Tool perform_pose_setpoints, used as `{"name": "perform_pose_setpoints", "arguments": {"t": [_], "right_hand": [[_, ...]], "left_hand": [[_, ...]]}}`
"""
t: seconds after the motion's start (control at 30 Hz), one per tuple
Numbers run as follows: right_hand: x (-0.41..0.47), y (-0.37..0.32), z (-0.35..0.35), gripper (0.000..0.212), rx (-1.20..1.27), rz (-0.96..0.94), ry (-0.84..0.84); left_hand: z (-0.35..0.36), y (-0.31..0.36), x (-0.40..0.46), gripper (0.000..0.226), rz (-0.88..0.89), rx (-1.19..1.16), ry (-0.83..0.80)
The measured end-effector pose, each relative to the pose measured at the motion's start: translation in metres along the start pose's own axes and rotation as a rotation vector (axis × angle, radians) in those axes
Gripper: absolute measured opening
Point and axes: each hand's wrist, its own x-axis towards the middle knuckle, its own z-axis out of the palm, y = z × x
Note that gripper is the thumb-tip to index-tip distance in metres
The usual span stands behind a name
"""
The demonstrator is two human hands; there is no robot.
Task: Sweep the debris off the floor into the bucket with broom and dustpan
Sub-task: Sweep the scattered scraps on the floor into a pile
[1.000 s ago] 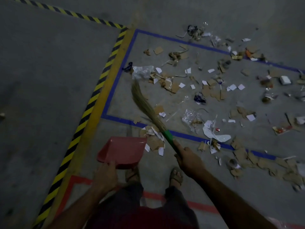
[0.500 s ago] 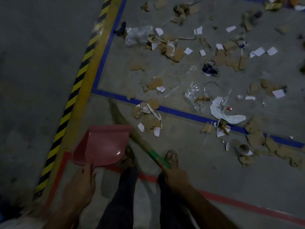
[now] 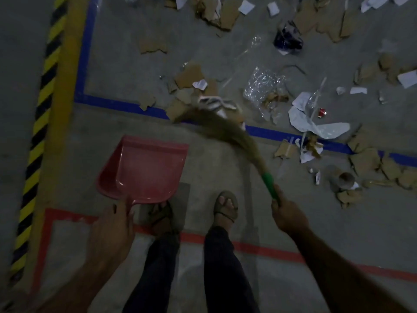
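Head view: left hand (image 3: 114,224) gripping flat red plastic dustpan (image 3: 144,169) (pan empty), just short of blue floor tape (image 3: 126,106). Right hand (image 3: 287,214) clenched on green-handled straw broom (image 3: 228,132), bristles blurred across the tape amid torn cardboard and paper scraps (image 3: 191,75).

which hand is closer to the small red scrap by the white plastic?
Right. The right hand grips the broom below and left of the red scrap; the left hand, at the dustpan, is much farther left.
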Motion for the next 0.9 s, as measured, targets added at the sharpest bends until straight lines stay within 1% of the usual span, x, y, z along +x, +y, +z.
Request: {"name": "perform_pose_setpoints", "arguments": {"t": [0.07, 0.13, 0.17, 0.27, 0.33, 0.4, 0.5, 0.6, 0.7, 0.8, 0.9], "right_hand": [[0.02, 0.007, -0.025, 0.06, 0.058, 0.029, 0.069], [0.043, 0.018, -0.05, 0.06, 0.117, 0.045, 0.169], [0.052, 0.02, -0.064, 0.059, 0.152, 0.043, 0.221], [0.061, 0.018, -0.105, 0.056, 0.31, 0.101, 0.37], [0.052, 0.016, -0.118, 0.055, 0.41, 0.098, 0.469], [0.029, 0.013, -0.122, 0.055, 0.484, 0.04, 0.53], [-0.012, 0.004, -0.119, 0.058, 0.459, -0.062, 0.568], [-0.049, -0.011, -0.1, 0.062, 0.394, -0.157, 0.482], [-0.068, -0.036, -0.063, 0.065, 0.3, -0.212, 0.35], [-0.083, -0.075, -0.012, 0.068, 0.171, -0.358, 0.276], [-0.082, -0.122, 0.038, 0.073, -0.022, -0.488, 0.099]], "left_hand": [[0.005, 0.002, 0.011, 0.044, 0.012, -0.01, -0.003], [0.006, 0.006, 0.022, 0.041, 0.011, -0.025, -0.021], [0.006, 0.008, 0.027, 0.043, 0.015, -0.03, -0.026], [-0.001, 0.02, 0.046, 0.044, 0.036, -0.022, 0.037], [-0.011, 0.028, 0.057, 0.039, 0.069, -0.009, 0.098], [-0.019, 0.031, 0.064, 0.04, 0.108, -0.003, 0.137], [-0.027, 0.032, 0.067, 0.042, 0.092, -0.024, 0.15], [-0.03, 0.02, 0.067, 0.051, 0.079, -0.093, 0.122], [-0.026, -0.005, 0.049, 0.042, -0.005, -0.123, 0.101], [-0.02, -0.042, 0.021, 0.038, -0.101, -0.111, 0.064], [-0.014, -0.086, -0.004, 0.054, -0.115, -0.052, 0.019]]}}
